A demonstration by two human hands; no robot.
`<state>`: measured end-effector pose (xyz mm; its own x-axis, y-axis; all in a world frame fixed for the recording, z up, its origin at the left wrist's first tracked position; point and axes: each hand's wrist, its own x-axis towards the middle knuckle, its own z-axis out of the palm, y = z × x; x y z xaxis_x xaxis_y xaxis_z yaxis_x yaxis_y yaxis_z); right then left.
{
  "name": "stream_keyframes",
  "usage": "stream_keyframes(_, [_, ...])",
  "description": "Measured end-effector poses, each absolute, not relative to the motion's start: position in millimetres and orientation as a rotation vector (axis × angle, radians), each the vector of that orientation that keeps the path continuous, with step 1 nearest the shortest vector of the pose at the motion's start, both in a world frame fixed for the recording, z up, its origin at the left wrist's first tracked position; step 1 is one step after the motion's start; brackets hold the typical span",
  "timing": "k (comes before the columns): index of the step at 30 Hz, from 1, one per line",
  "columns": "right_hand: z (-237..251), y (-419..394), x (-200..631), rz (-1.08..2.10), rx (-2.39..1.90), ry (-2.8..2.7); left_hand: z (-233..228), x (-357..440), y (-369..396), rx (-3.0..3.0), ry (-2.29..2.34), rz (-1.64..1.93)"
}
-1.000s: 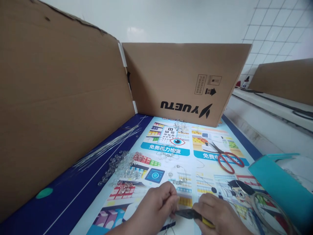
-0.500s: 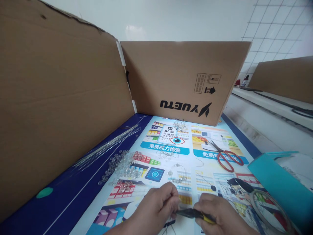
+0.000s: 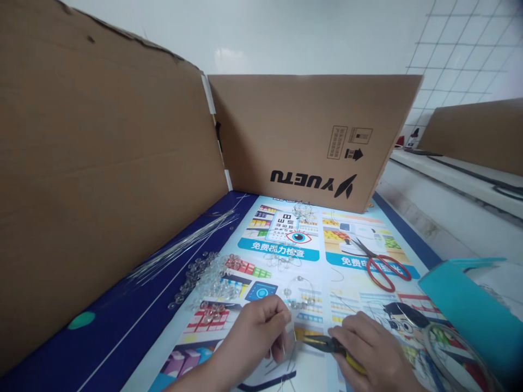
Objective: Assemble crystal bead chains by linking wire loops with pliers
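Observation:
My left hand (image 3: 261,331) is closed in a pinch at the lower middle, with thin wire (image 3: 295,333) at its fingertips. In my right hand (image 3: 370,351) are pliers (image 3: 324,342) with dark jaws and yellow-and-black handles. Their jaws point left towards the wire, a small gap away from my left fingers. I cannot tell whether the tips touch the wire. Beyond the hands lies a beaded wire loop (image 3: 312,300). Further left, many clear beads (image 3: 210,275) are spread in a pile.
Long straight wires (image 3: 183,245) lie along the left cardboard panel (image 3: 110,163). Red-handled scissors (image 3: 382,267) rest at the right, near a turquoise box (image 3: 461,294) and a wire coil (image 3: 453,335). A cardboard panel (image 3: 310,120) stands at the back. Bent wire pieces (image 3: 284,257) lie mid-table.
The pliers have drawn away from my left fingers, and my right hand has shifted slightly right. My left hand has turned a little and risen, showing the wire at its fingertips.

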<state>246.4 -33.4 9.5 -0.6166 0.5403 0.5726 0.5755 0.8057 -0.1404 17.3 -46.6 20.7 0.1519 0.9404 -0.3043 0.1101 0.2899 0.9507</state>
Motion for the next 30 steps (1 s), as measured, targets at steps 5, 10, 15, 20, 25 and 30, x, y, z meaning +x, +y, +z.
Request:
stream_keyframes(5, [17,-37,243,-0.526,-0.58,-2.408,15,20,-48,0.992,1.18,0.829])
stream_keyframes(10, [23,-42,243,-0.662,-0.53,-2.479,14,26,-51,0.92,1.152,0.793])
stream_keyframes(15, [20,-44,244,-0.712,-0.521,-2.494,14,28,-53,0.903,1.138,0.774])
stream_keyframes(20, [23,-46,243,-0.722,-0.536,-2.495,14,28,-54,0.892,1.121,0.764])
stream_keyframes(25, [32,-48,243,-0.741,-0.508,-2.568,11,28,-54,0.876,1.101,0.754])
stream_keyframes(30, [32,-48,242,-0.723,-0.52,-2.552,8,28,-54,0.875,1.099,0.757])
